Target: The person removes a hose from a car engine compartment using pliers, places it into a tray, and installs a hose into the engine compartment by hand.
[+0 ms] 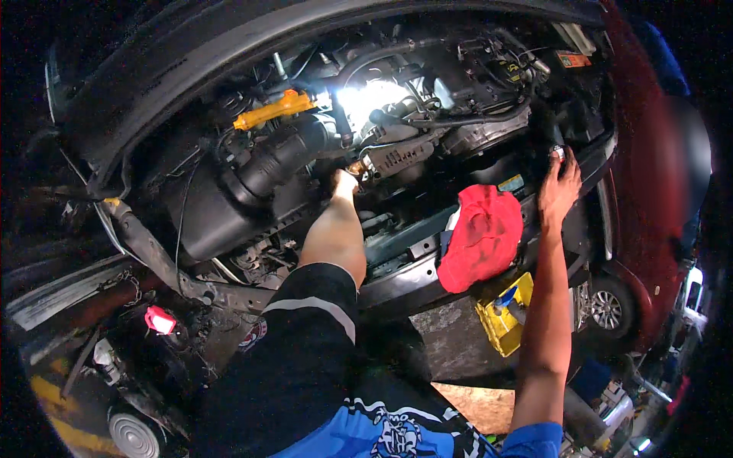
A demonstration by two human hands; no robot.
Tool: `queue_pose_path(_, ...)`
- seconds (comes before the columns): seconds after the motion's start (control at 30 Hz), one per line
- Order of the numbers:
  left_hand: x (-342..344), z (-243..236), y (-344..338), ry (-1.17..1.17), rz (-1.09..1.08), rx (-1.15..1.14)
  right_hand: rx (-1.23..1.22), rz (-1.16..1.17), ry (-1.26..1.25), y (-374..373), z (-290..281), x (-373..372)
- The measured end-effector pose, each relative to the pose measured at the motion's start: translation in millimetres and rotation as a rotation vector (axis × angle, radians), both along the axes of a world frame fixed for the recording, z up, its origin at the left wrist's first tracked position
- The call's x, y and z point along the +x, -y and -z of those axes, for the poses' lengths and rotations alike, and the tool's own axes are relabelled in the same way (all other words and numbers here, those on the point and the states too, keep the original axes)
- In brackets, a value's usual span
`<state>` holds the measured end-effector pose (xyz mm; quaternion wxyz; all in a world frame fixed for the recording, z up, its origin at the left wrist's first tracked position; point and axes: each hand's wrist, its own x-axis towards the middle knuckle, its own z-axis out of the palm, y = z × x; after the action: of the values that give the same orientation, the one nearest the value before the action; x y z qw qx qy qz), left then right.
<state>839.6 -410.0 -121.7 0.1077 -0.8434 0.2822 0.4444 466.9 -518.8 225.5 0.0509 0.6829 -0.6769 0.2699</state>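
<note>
My left hand [346, 182] reaches down into a car's engine bay, beside the ribbed black intake hose [279, 159] and a metal heat shield [403, 156]. Its fingers are mostly hidden among the parts, so I cannot see what they touch. At the right end of the bay, my right hand [560, 191] has its fingers bent around a small shiny piece [558, 152], too small to name. A long yellow-orange object [273, 111] lies across the engine, next to a bright glare. Between my arms, a red cloth [482, 240] drapes over the front crossmember [401, 284].
Below the front edge sits a yellow tray [495, 336] with a blue item in it. A black air box [210, 217] fills the bay's left side. The raised hood [137, 84] arches overhead. A dark red car [645, 183] stands close on the right.
</note>
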Motion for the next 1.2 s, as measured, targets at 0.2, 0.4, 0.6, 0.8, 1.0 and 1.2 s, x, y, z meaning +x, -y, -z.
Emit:
queue_pose_path(0.2, 18, 75, 24, -0.051, 0.779, 0.354, -0.014, 0.02, -0.044, 1, 1, 0)
queue_pose_path(0.4, 23, 78, 11, -0.082, -0.054, -0.145, -0.027, -0.011, -0.055, 1, 3, -3)
queue_pose_path(0.6, 47, 111, 9, 0.034, 0.143, -0.223, 0.014, 0.012, -0.014, 2, 3, -3)
queue_pose_path(0.8, 41, 142, 19, -0.024, 0.145, -0.109, 0.009, 0.012, -0.015, 2, 2, -2)
queue_pose_path(1.0, 34, 129, 20, 0.008, 0.212, -0.137, -0.005, 0.013, -0.034, 1, 2, -1)
queue_pose_path(1.2, 32, 128, 17, 0.068, 0.266, -0.038, -0.01, -0.017, -0.039, 0, 2, 0)
